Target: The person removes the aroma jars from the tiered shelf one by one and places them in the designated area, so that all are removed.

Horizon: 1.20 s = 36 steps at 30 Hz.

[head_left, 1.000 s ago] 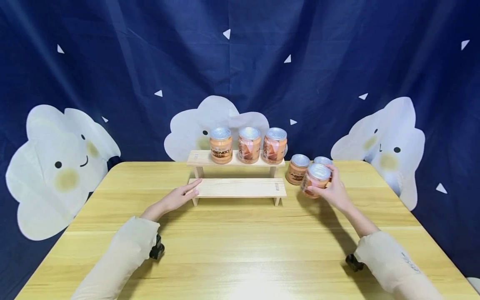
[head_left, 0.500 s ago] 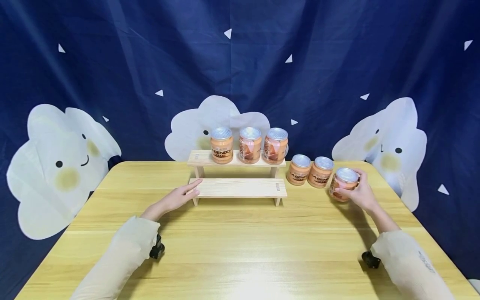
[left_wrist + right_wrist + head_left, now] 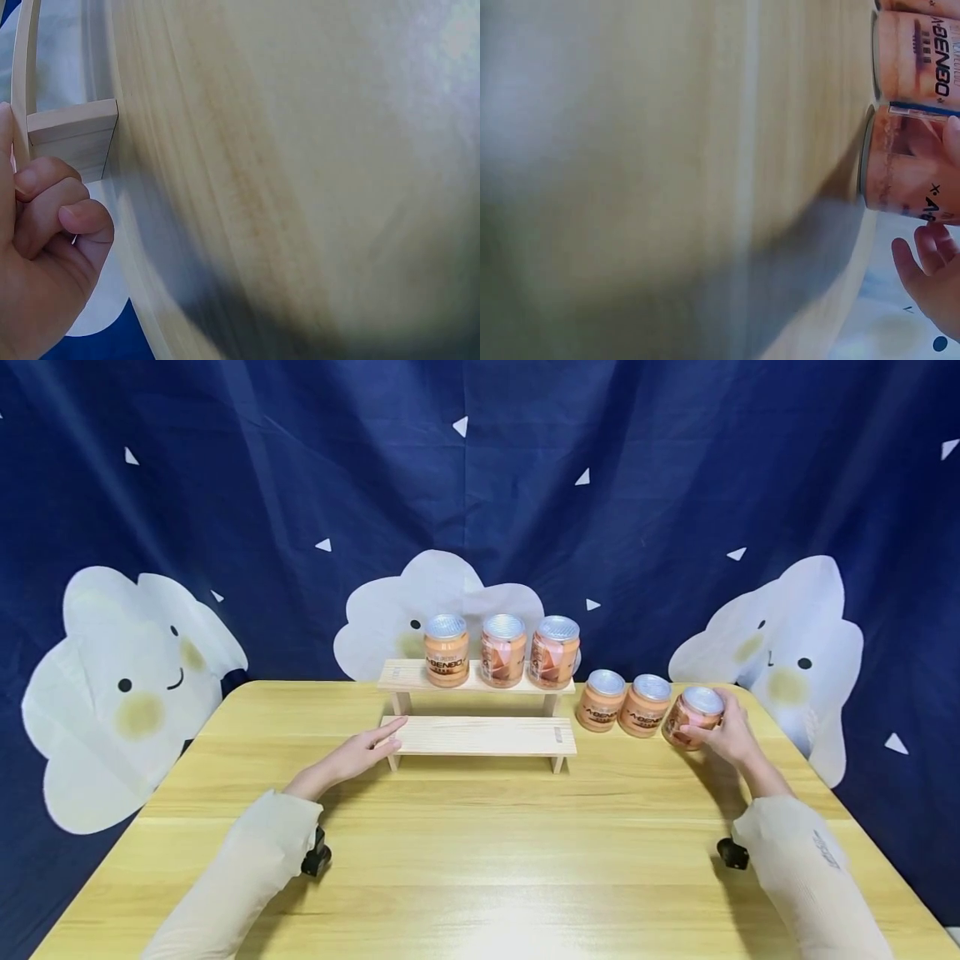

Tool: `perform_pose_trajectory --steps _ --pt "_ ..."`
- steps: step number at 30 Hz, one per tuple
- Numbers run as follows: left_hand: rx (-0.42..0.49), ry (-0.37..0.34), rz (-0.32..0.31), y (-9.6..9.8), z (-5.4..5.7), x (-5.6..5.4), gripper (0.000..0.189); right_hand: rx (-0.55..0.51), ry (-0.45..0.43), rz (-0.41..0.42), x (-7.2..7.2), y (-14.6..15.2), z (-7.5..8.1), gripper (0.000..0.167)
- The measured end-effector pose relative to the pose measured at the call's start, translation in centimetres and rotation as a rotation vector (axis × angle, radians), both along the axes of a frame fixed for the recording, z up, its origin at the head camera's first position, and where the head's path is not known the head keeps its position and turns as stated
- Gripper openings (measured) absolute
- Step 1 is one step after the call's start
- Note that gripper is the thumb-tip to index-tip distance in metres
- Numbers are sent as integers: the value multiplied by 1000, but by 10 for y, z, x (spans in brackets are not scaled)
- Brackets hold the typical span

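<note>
My right hand (image 3: 733,733) holds an orange can (image 3: 693,718) with a silver lid, thumb in front and fingers at its far right side. In the right wrist view the same can (image 3: 900,165) stands upright on the table, beside another orange can (image 3: 911,56). Two more cans, a middle one (image 3: 645,706) and a left one (image 3: 601,701), complete that row. My left hand (image 3: 351,757) grips the left end of the lower step of a wooden two-tier rack (image 3: 480,735). Its lower fingers curl beside the board in the left wrist view.
Three like cans stand on the rack's upper step (image 3: 408,675): a left can (image 3: 447,652), a middle can (image 3: 502,652) and a right can (image 3: 555,653). Behind the wooden table (image 3: 480,843) hangs a blue curtain (image 3: 525,510) with cloud shapes.
My right hand has carried its can rightward from in front of the other two, then drawn it slightly up beside the middle can. The left hand stays on the rack.
</note>
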<state>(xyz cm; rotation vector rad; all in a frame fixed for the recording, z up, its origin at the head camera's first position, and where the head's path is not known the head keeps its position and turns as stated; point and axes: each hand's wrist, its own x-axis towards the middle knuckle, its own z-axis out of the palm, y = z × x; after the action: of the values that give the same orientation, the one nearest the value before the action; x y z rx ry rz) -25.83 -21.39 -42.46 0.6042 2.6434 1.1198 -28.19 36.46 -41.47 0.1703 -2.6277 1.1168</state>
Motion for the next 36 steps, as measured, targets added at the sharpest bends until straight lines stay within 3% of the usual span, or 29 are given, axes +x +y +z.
perform_pose_trajectory --steps 12,20,26,32,36 --pt "10 11 10 -2 -2 -1 56 -35 -73 19 -12 -6 5 90" --pt "-20 8 6 -2 -3 -1 59 -97 -88 9 -8 -8 5 92" --pt "-6 13 6 -3 -4 -2 58 -135 21 -36 1 -11 16 88" --pt "-8 21 8 -3 -4 -3 58 -173 143 -95 2 -29 36 80" --pt "-13 30 11 -1 -4 -2 57 -218 168 -28 -2 -51 48 77"
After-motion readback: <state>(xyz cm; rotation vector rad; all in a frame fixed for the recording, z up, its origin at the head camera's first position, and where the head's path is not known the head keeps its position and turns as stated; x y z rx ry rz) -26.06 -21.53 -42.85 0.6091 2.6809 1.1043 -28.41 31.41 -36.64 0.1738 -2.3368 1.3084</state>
